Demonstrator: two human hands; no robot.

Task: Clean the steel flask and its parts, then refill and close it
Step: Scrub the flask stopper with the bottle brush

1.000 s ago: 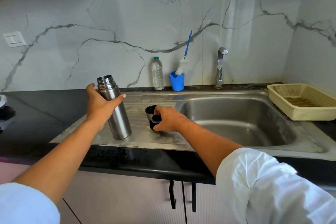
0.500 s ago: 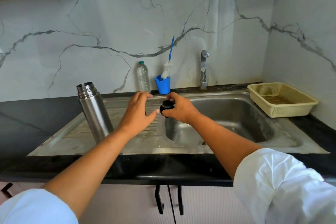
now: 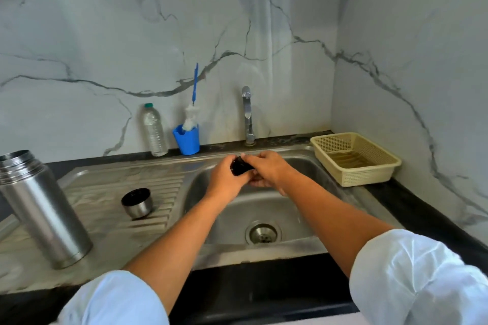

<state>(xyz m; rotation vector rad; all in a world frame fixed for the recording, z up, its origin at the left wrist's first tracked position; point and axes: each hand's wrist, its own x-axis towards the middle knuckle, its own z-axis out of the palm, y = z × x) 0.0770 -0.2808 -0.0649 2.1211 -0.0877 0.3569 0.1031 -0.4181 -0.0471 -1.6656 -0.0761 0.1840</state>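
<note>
The steel flask (image 3: 42,211) stands upright and uncapped on the drainboard at the left. Its steel cup lid (image 3: 137,204) sits mouth up on the ribbed drainboard, to the right of the flask. A small black stopper (image 3: 239,167) is held above the sink basin (image 3: 266,208), just in front of the tap (image 3: 247,116). My left hand (image 3: 227,179) and my right hand (image 3: 266,167) both grip the stopper from either side, fingers curled round it. Most of the stopper is hidden by the fingers. No water is seen running from the tap.
A clear plastic water bottle (image 3: 154,130) and a blue cup (image 3: 187,140) holding a bottle brush (image 3: 192,111) stand by the back wall. A cream plastic basket (image 3: 355,158) sits right of the sink. The drain (image 3: 263,232) lies at the basin's middle.
My left hand let go of the flask and joined the right hand on the stopper. Both hands carried it from the drainboard to over the basin, leaving the cup lid behind.
</note>
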